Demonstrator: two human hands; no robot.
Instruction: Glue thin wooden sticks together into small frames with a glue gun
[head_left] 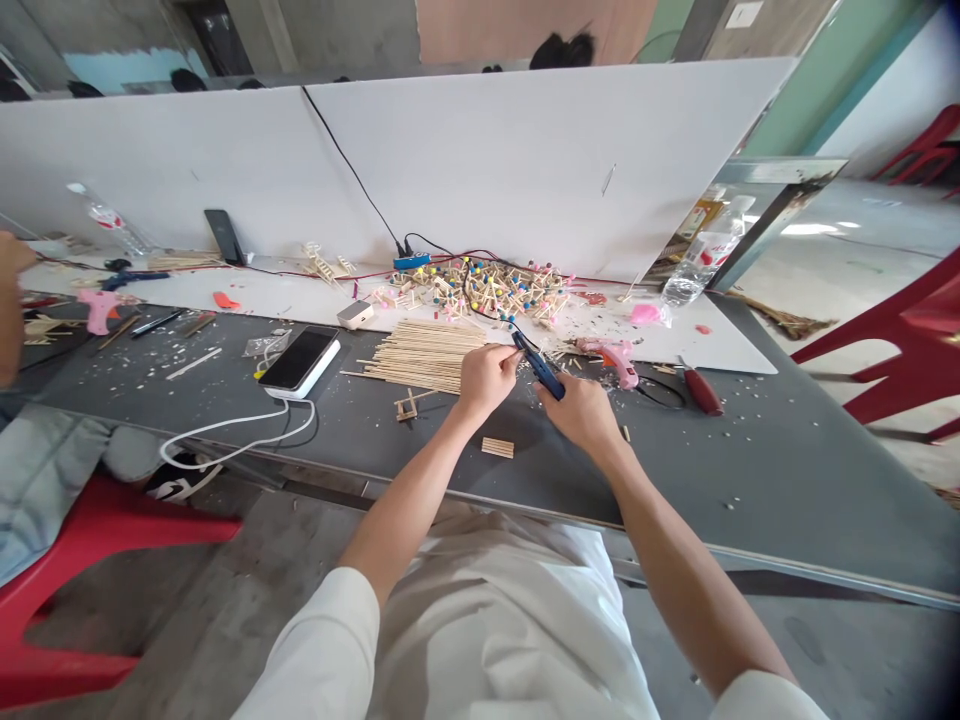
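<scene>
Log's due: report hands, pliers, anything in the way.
Right hand gripping pliers. Left hand near their tip, hold unclear. Sticks beside left hand, glue gun beside right.

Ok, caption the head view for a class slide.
Right hand grips pliers, left hand near their tip, beside wooden sticks.

A loose, creased white top [517, 640] with short sleeves [322, 640] leaves both forearms [409, 500] bare.

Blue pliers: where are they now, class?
In the head view, right of centre, the blue pliers are in the right hand, just left of a pink glue gun.
</scene>
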